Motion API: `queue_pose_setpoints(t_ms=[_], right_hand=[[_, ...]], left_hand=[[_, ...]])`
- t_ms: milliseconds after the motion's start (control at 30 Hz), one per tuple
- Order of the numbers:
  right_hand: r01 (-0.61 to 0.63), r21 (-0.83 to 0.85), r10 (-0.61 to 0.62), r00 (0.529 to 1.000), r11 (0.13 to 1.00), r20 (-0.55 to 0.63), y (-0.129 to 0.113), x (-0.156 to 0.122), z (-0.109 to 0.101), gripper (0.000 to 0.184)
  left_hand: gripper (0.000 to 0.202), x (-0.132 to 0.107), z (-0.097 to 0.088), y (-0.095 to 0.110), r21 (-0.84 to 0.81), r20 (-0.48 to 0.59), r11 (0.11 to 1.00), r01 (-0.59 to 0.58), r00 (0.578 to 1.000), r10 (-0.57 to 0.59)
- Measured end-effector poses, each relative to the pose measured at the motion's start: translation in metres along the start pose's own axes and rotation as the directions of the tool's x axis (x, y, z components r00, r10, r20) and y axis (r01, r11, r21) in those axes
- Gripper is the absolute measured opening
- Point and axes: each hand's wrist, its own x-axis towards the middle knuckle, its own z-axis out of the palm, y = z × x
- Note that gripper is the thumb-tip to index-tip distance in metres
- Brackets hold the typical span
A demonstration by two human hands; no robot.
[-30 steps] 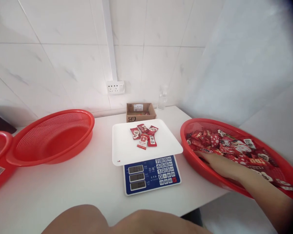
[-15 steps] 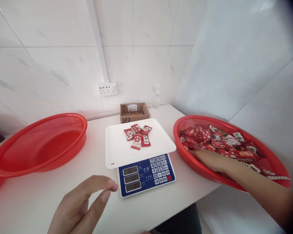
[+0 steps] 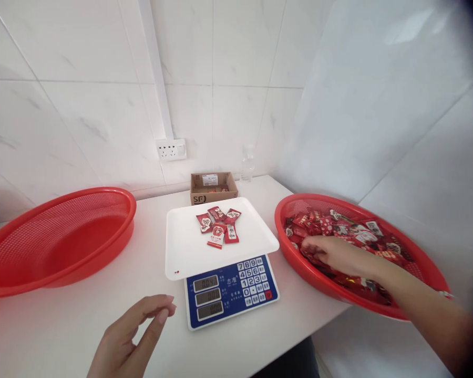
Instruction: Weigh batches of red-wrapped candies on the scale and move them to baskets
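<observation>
My left hand [image 3: 132, 336] hovers over the table, just left of the scale, thumb and index finger pinched together with nothing visible between them. On the right, my right hand [image 3: 331, 253] is over the near side of a red plastic basket [image 3: 289, 257] filled with small red wrapped snack packets [image 3: 362, 233]. Its fingers are curled downward, and whatever they hold is hidden. A blue-and-white digital scale [image 3: 230, 296] stands in the middle, its white weighing tray [image 3: 256, 244] bearing several red snack packets [image 3: 216, 235] in a loose cluster. A tiny red spot marks the tray's near left corner.
An oval red basket [image 3: 110, 231] with perforated sides stands on the left of the white table [image 3: 153, 257]. Behind the scale sits a small cardboard box [image 3: 214, 197] with some packets inside. A clear plastic bottle [image 3: 247, 164] stands against the tiled wall, below and right of a socket [image 3: 171, 150].
My right hand has lifted from deep among the packets, its fingers now curled. My left hand stays near the scale, its thumb and index finger closer together. The view has shifted slightly.
</observation>
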Motion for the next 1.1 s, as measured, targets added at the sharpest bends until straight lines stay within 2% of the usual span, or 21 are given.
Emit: queue_pose_setpoints(t_ms=[67, 100, 267, 333, 400, 467, 533, 600, 633, 667, 733, 767, 833, 900, 1033, 1067, 1100], right_hand=[[0.026, 0.065, -0.032, 0.995, 0.998, 0.096, 0.003, 0.002, -0.003, 0.023], [0.025, 0.081, -0.033, 0.994, 0.996, 0.102, 0.005, 0.002, -0.003, 0.024], [0.000, 0.144, 0.002, 1.000, 0.990, -0.010, 0.014, 0.003, 0.002, 0.030], [-0.004, 0.167, 0.009, 1.000, 0.986, -0.028, 0.013, -0.001, 0.006, 0.031], [-0.014, 0.121, 0.020, 0.998, 0.993, -0.054, 0.007, -0.009, 0.011, 0.032], [-0.031, 0.057, 0.037, 0.993, 0.998, -0.110, -0.001, -0.019, 0.018, 0.037], [-0.044, 0.039, 0.050, 0.984, 0.998, -0.171, -0.010, -0.029, 0.027, 0.044], [-0.038, 0.036, 0.044, 0.979, 0.999, -0.199, -0.017, -0.035, 0.037, 0.053], [-0.039, 0.023, 0.043, 0.979, 0.999, -0.198, -0.019, -0.036, 0.043, 0.056], [-0.048, 0.000, 0.047, 0.981, 0.999, -0.188, -0.020, -0.037, 0.048, 0.058], [-0.082, -0.051, 0.073, 0.984, 0.995, -0.165, -0.019, -0.037, 0.055, 0.061], [-0.095, -0.069, 0.083, 0.984, 0.993, -0.158, -0.018, -0.036, 0.058, 0.061], [-0.097, -0.084, 0.083, 0.985, 0.992, -0.154, -0.016, -0.035, 0.061, 0.061], [-0.080, -0.087, 0.064, 0.984, 0.993, -0.169, -0.013, -0.035, 0.061, 0.060], [-0.059, -0.070, 0.043, 0.976, 0.996, -0.211, -0.009, -0.035, 0.063, 0.057], [-0.050, -0.049, 0.039, 0.975, 0.998, -0.218, -0.008, -0.035, 0.064, 0.057], [-0.041, -0.019, 0.035, 0.974, 0.999, -0.225, -0.007, -0.035, 0.065, 0.057]], left_hand=[[0.038, 0.000, 0.001, 0.001, 0.001, 0.017, 1.000, -0.017, 1.000, 0.017], [0.038, 0.000, 0.002, 0.001, 0.003, 0.022, 1.000, -0.026, 0.999, 0.026], [0.035, 0.000, 0.006, -0.006, 0.043, 0.046, 0.998, -0.054, 0.998, 0.052], [0.032, 0.002, 0.005, -0.013, 0.089, 0.078, 0.990, -0.106, 0.992, 0.100], [0.030, 0.009, 0.001, -0.021, 0.171, 0.090, 0.968, -0.183, 0.981, 0.169], [0.031, 0.022, -0.006, -0.029, 0.291, 0.015, 0.920, -0.262, 0.963, 0.269], [0.038, 0.042, -0.018, -0.035, 0.449, -0.120, 0.840, -0.306, 0.910, 0.396], [0.047, 0.064, -0.032, -0.042, 0.621, -0.200, 0.734, -0.274, 0.850, 0.487], [0.051, 0.075, -0.040, -0.046, 0.701, -0.223, 0.683, -0.207, 0.845, 0.485], [0.051, 0.084, -0.047, -0.051, 0.763, -0.254, 0.643, -0.073, 0.880, 0.401], [0.051, 0.098, -0.058, -0.059, 0.813, -0.270, 0.575, 0.089, 0.933, 0.237], [0.050, 0.102, -0.061, -0.062, 0.825, -0.265, 0.550, 0.129, 0.948, 0.175], [0.050, 0.105, -0.060, -0.065, 0.838, -0.240, 0.529, 0.131, 0.960, 0.142], [0.051, 0.104, -0.052, -0.064, 0.829, -0.218, 0.550, 0.096, 0.963, 0.160], [0.055, 0.103, -0.024, -0.049, 0.748, -0.144, 0.664, -0.002, 0.976, 0.165], [0.057, 0.103, -0.018, -0.043, 0.701, -0.130, 0.713, -0.023, 0.979, 0.159], [0.058, 0.104, -0.012, -0.035, 0.602, -0.121, 0.797, -0.044, 0.982, 0.146]])
